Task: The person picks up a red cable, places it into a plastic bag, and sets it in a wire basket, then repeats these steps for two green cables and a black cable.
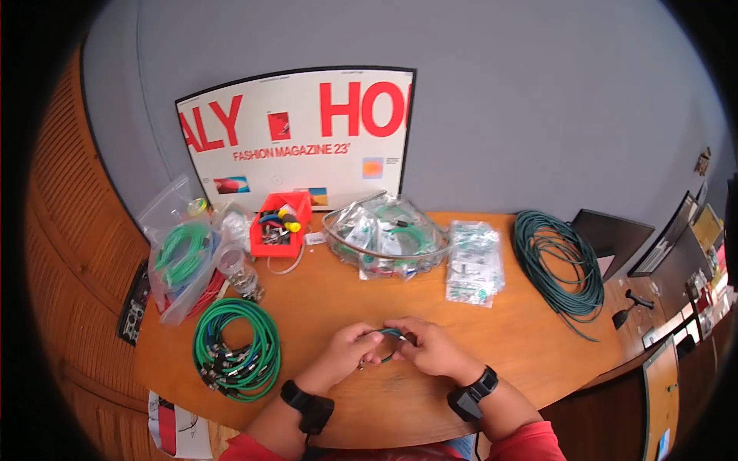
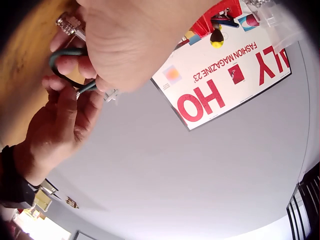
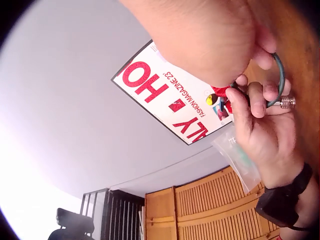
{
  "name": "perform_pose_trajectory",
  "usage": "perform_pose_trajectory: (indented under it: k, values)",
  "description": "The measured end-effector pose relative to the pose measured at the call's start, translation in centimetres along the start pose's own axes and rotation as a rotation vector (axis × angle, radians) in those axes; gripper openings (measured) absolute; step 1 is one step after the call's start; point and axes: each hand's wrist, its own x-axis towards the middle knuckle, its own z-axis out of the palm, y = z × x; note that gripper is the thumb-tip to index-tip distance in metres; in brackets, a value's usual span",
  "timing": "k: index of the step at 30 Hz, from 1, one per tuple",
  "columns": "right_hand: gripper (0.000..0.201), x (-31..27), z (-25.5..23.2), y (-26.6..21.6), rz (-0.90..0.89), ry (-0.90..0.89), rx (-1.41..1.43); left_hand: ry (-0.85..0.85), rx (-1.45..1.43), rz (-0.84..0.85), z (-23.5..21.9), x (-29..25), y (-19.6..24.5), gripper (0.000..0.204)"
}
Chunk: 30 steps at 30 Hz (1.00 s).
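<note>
The held cable (image 3: 282, 77) seems covered with smooth plastic, and its connector (image 2: 69, 23) is of shiny, ribbed metal. The tabletop (image 1: 492, 342) is smooth wood, the parts bin (image 1: 275, 251) plastic, the wall (image 1: 492, 123) matt.

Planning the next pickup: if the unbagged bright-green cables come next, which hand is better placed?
Probably the left. The left hand is nearer the bright-green cables; the right hand is farther off, beyond it. Both hold the dark cable, so the left would first need to let go.
</note>
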Motion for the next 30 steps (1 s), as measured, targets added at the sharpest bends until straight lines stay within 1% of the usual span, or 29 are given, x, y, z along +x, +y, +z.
perform_pose_trajectory:
  k: [1, 2, 3, 4, 5, 7, 9, 11, 12, 13, 14, 15, 16, 17, 18, 19, 20, 21, 23, 24, 26, 27, 28, 29, 30]
  values:
    - [0.037, 0.1, -0.3, 0.5, 0.002, 0.019, -0.014, 0.009, -0.044, -0.009, -0.1, 0.2, -0.3, 0.028]
    - [0.038, 0.4, -0.4, 1.5, -0.044, 0.058, -0.067, -0.012, -0.047, 0.000, -0.2, 0.4, -0.5, 0.028]
    - [0.040, 0.5, -0.6, 1.8, -0.088, 0.094, -0.119, 0.051, -0.120, 0.011, -0.4, 0.5, -0.8, 0.025]
    - [0.040, 0.5, -1.0, 1.4, -0.140, 0.224, -0.100, 0.118, -0.193, 0.017, -0.5, 0.7, -0.8, 0.023]
    - [0.040, 0.7, -2.0, 1.4, -0.137, 0.230, -0.105, 0.110, -0.195, 0.019, -0.5, 0.8, -0.8, 0.023]
    - [0.034, 1.2, -4.4, 3.0, -0.075, 0.587, -0.461, 0.189, -0.274, -0.038, -0.6, 0.7, -0.4, 0.021]
    - [0.029, 1.5, -7.3, 5.6, -0.170, 0.802, -0.717, 0.164, -0.259, -0.064, -0.5, 0.8, -0.8, 0.020]
    - [0.031, 1.4, -9.5, 7.7, -0.169, 0.901, -0.883, 0.139, -0.244, -0.090, -0.3, 1.0, -1.4, 0.021]
    - [0.036, 1.3, -10.4, 8.6, -0.116, 0.888, -0.920, 0.103, -0.205, -0.082, -0.1, 1.1, -1.7, 0.023]
    - [0.036, 1.2, -10.8, 9.3, -0.116, 0.891, -0.921, 0.068, -0.166, -0.074, 0.0, 1.2, -2.0, 0.026]
    - [0.040, 1.1, -11.0, 10.0, -0.054, 0.890, -0.965, 0.048, -0.126, -0.074, 0.0, 1.4, -2.3, 0.030]
    - [0.045, 1.0, -11.0, 10.2, 0.008, 0.888, -1.008, 0.047, -0.124, -0.073, 0.1, 1.3, -2.3, 0.030]
    - [0.045, 1.0, -11.1, 10.3, 0.007, 0.890, -1.007, 0.050, -0.101, -0.061, 0.2, 1.2, -2.2, 0.035]
    - [0.050, 1.0, -11.2, 10.3, 0.077, 0.881, -0.960, 0.053, -0.078, -0.050, 0.3, 1.2, -2.1, 0.040]
    - [0.056, 1.0, -11.2, 10.2, 0.144, 0.871, -0.912, 0.054, -0.077, -0.048, 0.1, 1.3, -2.5, 0.040]
    - [0.056, 1.0, -11.2, 10.0, 0.142, 0.871, -0.912, 0.098, -0.008, 0.020, -0.2, 1.6, -3.3, 0.041]
    - [0.059, 1.0, -11.1, 9.8, 0.188, 0.886, -0.924, 0.143, 0.062, 0.088, -0.3, 1.7, -3.7, 0.043]
    - [0.062, 1.0, -11.1, 9.6, 0.235, 0.901, -0.935, 0.144, 0.062, 0.088, -0.2, 1.5, -3.2, 0.043]
    - [0.063, 0.9, -11.1, 9.7, 0.237, 0.916, -0.948, 0.253, 0.458, 0.174, 0.4, 0.6, -1.8, 0.036]
    - [0.063, 0.8, -11.2, 9.8, 0.238, 0.931, -0.963, 0.253, 0.458, 0.174, 0.6, 0.2, -1.0, 0.036]
    - [0.061, 0.8, -11.3, 9.7, 0.244, 0.945, -0.963, 0.321, 0.651, 0.170, 1.0, -0.3, 0.0, 0.032]
    - [0.060, 0.8, -11.4, 9.6, 0.250, 0.958, -0.962, 0.321, 0.651, 0.170, 1.0, -0.2, -0.2, 0.032]
    - [0.060, 0.8, -11.6, 9.6, 0.250, 0.958, -0.962, 0.335, 0.666, 0.207, 0.8, -0.1, -0.5, 0.032]
    - [0.059, 0.8, -11.9, 9.6, 0.275, 0.969, -0.916, 0.348, 0.680, 0.245, 0.8, 0.0, -0.7, 0.032]
    - [0.057, 0.7, -12.1, 9.8, 0.301, 0.979, -0.870, 0.348, 0.680, 0.245, 0.7, 0.0, -0.7, 0.032]
